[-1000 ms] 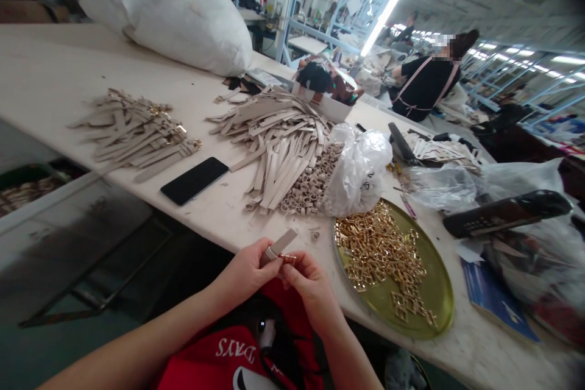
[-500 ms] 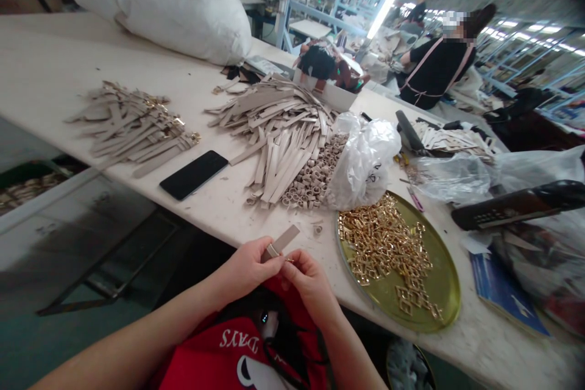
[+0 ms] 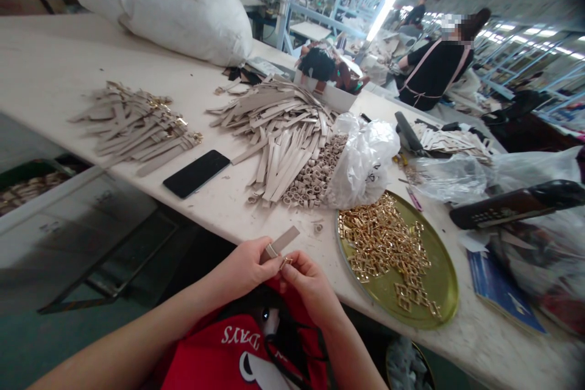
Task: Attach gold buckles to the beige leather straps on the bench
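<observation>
2 hands, 1 strap: how is it held?

Left hand (image 3: 247,268) pinches the strap (image 3: 282,241) tight near its lower end, thumb on top. Right hand (image 3: 311,286) has its fingertips closed on 1 small gold buckle (image 3: 286,262), touching that same end. Both sit just off the table (image 3: 46,73) edge, over the lap, and the free end of the strap points to 1 o'clock.

How would the strap handle?

Light and thin, I judge, and bendy yet stiff enough to stand out unsupported. Hold it close to the end being worked. The buckle looks hard, smooth and slippery, so fingertips on its frame sides suit it best.

What lies around, counted?

1 round tray (image 3: 445,301) at 2 o'clock from the hands, with buckles heaped on it, too many to count. 1 heap of little loops (image 3: 315,180) at 12 o'clock, touching 1 white plastic bag (image 3: 365,161). 2 strap piles: a plain one (image 3: 278,128) at 12 o'clock beyond the loops, and one with gold fittings (image 3: 137,128) at 10 o'clock. 1 black phone (image 3: 196,173) lies between those piles, nearer the edge.

Anyone else?

1 person (image 3: 434,70) far off at 1 o'clock, well apart.
</observation>
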{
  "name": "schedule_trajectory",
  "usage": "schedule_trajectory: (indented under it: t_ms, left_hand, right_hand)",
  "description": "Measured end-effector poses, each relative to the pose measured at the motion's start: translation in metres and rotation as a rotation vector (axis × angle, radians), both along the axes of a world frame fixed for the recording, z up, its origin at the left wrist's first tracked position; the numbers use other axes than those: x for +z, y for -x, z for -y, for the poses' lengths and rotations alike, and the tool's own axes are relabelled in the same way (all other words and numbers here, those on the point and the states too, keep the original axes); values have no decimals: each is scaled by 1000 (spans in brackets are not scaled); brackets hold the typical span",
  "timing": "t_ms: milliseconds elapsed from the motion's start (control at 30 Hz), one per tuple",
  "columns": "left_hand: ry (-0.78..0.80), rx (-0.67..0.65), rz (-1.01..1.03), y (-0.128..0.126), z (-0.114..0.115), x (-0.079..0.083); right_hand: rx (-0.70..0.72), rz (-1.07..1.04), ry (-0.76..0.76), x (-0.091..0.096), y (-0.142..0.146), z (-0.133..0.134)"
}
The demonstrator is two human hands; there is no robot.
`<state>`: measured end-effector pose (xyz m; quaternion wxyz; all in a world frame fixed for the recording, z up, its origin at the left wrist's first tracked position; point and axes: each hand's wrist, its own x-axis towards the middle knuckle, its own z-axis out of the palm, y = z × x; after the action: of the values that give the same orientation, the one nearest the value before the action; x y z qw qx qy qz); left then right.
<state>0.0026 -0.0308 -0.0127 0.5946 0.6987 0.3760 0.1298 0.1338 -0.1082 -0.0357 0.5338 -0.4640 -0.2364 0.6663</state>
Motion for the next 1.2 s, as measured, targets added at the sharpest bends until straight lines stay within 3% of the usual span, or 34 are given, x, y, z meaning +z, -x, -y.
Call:
schedule_trajectory:
  t_ms: [200,333,600,933,1200]
  left_hand:
    - [-240,-81,-172,3,6,12]
    - [-344,-107,-276,5,7,16]
    - [-273,-72,-204,11,5,10]
    - [-57,-62,-127,14,-4,-1]
    - [-175,-106,-177,10,-4,2]
  right_hand:
    - [-34,9,21,-5,2,0]
    - [-50,-142,115,0,2,0]
    - [-420,-322,133,4,-1,-9]
    - [-410,-361,137,-3,-1,-15]
    - [-354,-241,153,-6,5,-13]
